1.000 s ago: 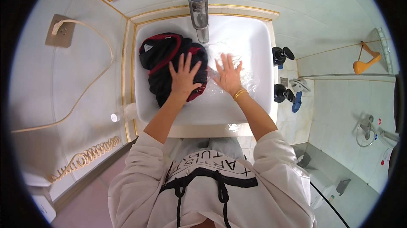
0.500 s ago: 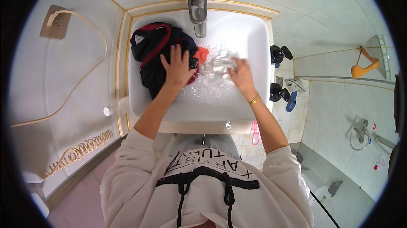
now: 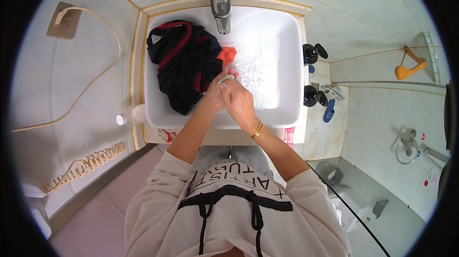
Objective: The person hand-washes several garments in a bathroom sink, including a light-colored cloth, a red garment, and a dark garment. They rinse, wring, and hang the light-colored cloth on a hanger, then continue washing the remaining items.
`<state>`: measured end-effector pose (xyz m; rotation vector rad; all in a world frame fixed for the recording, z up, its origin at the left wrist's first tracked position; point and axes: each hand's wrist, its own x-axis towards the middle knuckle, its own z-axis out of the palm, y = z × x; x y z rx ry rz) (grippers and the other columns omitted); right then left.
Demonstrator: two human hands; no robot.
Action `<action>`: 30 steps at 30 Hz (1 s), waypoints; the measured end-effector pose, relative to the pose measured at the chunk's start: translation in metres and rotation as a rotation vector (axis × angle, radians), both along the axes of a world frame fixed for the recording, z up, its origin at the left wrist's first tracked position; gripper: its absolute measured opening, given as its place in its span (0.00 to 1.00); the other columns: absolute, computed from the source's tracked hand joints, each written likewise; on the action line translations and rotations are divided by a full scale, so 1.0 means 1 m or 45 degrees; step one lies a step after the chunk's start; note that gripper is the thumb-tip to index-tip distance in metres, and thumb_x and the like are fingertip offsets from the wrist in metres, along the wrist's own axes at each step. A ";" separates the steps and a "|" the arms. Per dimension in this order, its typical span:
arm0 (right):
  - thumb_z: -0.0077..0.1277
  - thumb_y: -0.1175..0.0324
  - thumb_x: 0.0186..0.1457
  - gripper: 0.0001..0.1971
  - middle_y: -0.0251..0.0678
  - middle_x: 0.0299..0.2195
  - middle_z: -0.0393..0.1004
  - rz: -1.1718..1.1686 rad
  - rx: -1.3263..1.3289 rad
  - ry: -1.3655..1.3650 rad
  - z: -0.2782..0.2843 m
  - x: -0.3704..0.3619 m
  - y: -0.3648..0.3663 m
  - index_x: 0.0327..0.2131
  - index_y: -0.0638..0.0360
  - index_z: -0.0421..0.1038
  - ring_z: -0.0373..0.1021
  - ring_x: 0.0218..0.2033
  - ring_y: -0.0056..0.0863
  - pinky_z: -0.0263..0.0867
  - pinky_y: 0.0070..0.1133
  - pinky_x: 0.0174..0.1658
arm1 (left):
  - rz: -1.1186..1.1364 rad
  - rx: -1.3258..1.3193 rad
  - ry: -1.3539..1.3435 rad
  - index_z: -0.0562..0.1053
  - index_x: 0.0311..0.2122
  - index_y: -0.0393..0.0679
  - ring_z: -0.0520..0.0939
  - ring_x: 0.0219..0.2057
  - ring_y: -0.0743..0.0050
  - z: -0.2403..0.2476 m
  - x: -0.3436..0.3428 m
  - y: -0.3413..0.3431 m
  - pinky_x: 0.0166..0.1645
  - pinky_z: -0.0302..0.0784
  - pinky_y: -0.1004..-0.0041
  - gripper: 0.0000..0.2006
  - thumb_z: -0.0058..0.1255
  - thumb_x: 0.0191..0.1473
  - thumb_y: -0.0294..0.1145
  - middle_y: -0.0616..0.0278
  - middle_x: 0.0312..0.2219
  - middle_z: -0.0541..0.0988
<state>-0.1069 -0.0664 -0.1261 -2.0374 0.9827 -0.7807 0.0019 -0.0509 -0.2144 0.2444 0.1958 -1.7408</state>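
Note:
My left hand (image 3: 215,93) and my right hand (image 3: 239,104) meet above the front middle of a white sink (image 3: 287,116). A small wet white cloth (image 3: 225,81) is bunched between them, and my fingers hide most of it. The right hand's curled fingers press on it from the right, while the left hand holds it from the left. A heap of dark clothing (image 3: 179,73) with red trim fills the sink's left side. Beside the heap lies an orange-red piece of cloth (image 3: 227,55). Water (image 3: 260,70) glistens and ripples in the basin's right half.
A grey faucet (image 3: 221,4) stands at the sink's back edge. Dark pump bottles (image 3: 313,95) are to the right. Left of the sink are a small white-capped container (image 3: 121,120) and a coiled cord (image 3: 91,161). A glass edge (image 3: 354,211) runs at lower right.
My left hand has come off the dark clothing toward me. My right hand has lifted the white cloth from the water and moved left, so both hands now meet on it.

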 end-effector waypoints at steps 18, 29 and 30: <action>0.53 0.52 0.44 0.37 0.57 0.43 0.62 -0.024 0.194 0.665 -0.079 -0.029 -0.066 0.53 0.62 0.52 0.61 0.44 0.49 0.59 0.32 0.47 | -0.208 0.805 -1.012 0.52 0.56 0.56 0.60 0.53 0.55 0.029 -0.012 0.027 0.45 0.60 0.39 0.24 0.36 0.56 0.46 0.64 0.54 0.52; 0.48 0.65 0.46 0.09 0.44 0.17 0.68 -0.040 -0.211 0.216 0.005 0.007 0.001 0.19 0.58 0.65 0.68 0.20 0.41 0.63 0.35 0.26 | 0.022 -0.280 -0.275 0.69 0.32 0.51 0.74 0.30 0.76 0.002 -0.014 0.019 0.37 0.72 0.72 0.11 0.34 0.58 0.40 0.68 0.27 0.73; 0.47 0.65 0.46 0.10 0.44 0.16 0.68 -0.126 -0.162 0.374 -0.001 0.005 -0.011 0.18 0.58 0.64 0.67 0.20 0.41 0.63 0.35 0.26 | 0.038 0.063 -0.360 0.68 0.34 0.50 0.74 0.31 0.77 0.014 -0.022 0.018 0.37 0.71 0.72 0.11 0.33 0.58 0.41 0.69 0.29 0.73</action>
